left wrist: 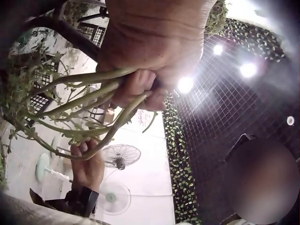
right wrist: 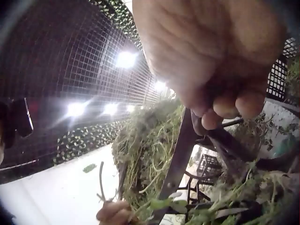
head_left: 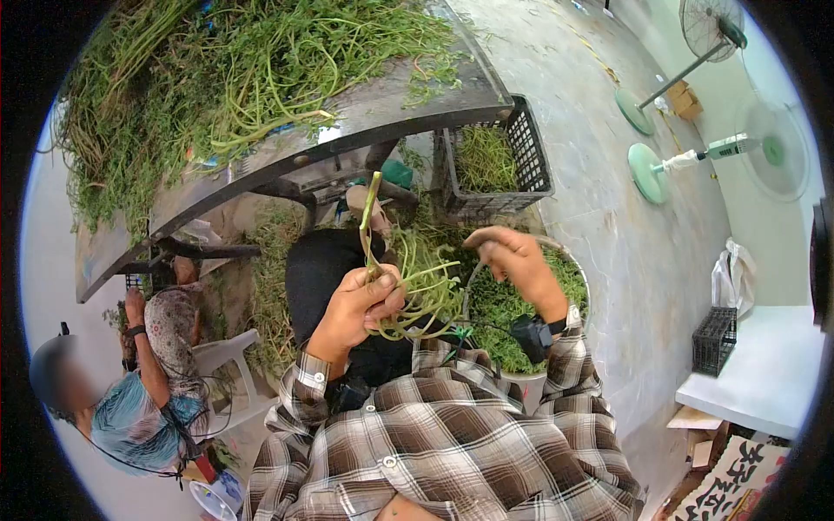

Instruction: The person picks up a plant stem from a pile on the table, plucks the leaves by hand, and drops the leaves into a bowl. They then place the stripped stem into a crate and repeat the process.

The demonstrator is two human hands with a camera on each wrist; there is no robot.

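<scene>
My left hand (head_left: 360, 308) grips a bunch of green stems (head_left: 421, 295) over my lap, the thick stem ends pointing up past the thumb. In the left wrist view the stems (left wrist: 93, 101) trail out of the curled left hand (left wrist: 150, 51). My right hand (head_left: 519, 265) hangs to the right of the bunch, over a round tub (head_left: 584, 269) of green sprigs, its fingers loosely bent. The right wrist view shows the right hand (right wrist: 215, 61) from the palm side with nothing visible in it, and the left hand (right wrist: 115, 213) low at the left with a stem.
A table (head_left: 408, 108) piled with greens (head_left: 261, 69) stands in front at the left. Beyond the tub is a black crate (head_left: 491, 204) of stems. A seated person (head_left: 143, 417) is at the left. Fans (head_left: 647, 169) and a white surface (head_left: 747, 378) are at the right.
</scene>
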